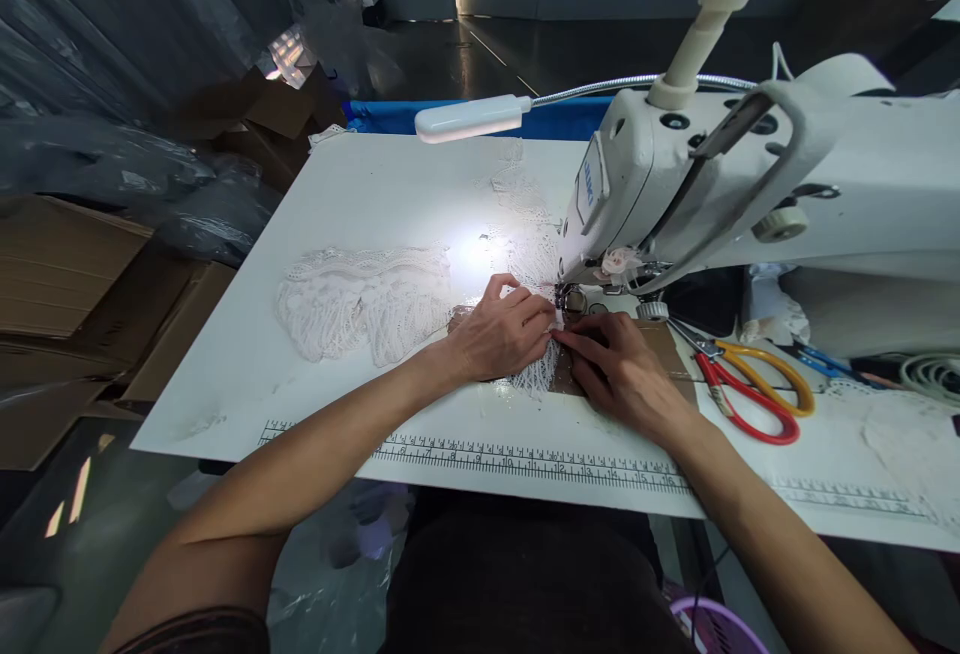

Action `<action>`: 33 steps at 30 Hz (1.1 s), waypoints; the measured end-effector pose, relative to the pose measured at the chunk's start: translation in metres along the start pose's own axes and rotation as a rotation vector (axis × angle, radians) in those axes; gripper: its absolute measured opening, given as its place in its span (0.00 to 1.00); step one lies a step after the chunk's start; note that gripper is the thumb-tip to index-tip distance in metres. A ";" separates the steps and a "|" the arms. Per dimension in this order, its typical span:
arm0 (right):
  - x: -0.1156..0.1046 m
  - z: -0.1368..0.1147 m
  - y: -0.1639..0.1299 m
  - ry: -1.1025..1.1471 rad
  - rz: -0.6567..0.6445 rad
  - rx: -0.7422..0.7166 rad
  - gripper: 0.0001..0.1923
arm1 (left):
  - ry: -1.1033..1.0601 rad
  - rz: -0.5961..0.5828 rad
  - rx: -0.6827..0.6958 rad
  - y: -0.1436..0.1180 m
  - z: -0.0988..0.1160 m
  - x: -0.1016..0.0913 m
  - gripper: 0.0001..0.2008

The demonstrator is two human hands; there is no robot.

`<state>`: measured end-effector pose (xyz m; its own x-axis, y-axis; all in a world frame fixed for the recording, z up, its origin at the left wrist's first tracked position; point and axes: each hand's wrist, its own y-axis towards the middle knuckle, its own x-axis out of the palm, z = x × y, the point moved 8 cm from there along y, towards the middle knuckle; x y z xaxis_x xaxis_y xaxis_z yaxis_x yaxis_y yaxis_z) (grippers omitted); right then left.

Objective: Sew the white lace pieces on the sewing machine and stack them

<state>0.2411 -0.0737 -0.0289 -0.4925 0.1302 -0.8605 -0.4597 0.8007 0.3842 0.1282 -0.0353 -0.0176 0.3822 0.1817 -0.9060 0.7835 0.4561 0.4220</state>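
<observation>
Beside the sewing machine (750, 184), scissors (750, 384) lay on the white table (375, 194); left hand (502, 334) and right hand (619, 369) pressed lace (360, 304) flat, fingers narrow; boxes (75, 284) stood left.

White sewing table, crowded on the right, lace spread on the left.

The white table (360, 194) carries a printed ruler strip (525, 459) along its near edge. White lace fabric (360, 309) lies bunched left of centre and runs under the lamp glare toward the sewing machine (750, 184), which sits on the right. Beside the machine's base lie scissors with red and yellow handles (750, 389), with blue-handled scissors (821, 362) further right. A brown pad (667, 344) sits flat by the needle.
</observation>
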 end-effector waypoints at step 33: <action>-0.004 0.005 0.011 -0.042 0.001 0.052 0.20 | 0.006 -0.086 -0.184 0.005 -0.015 0.007 0.17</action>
<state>0.2417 -0.0626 -0.0234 -0.4608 0.1543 -0.8740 -0.4199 0.8296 0.3679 0.1275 -0.0191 -0.0221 0.3143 0.1404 -0.9389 0.7103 0.6214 0.3307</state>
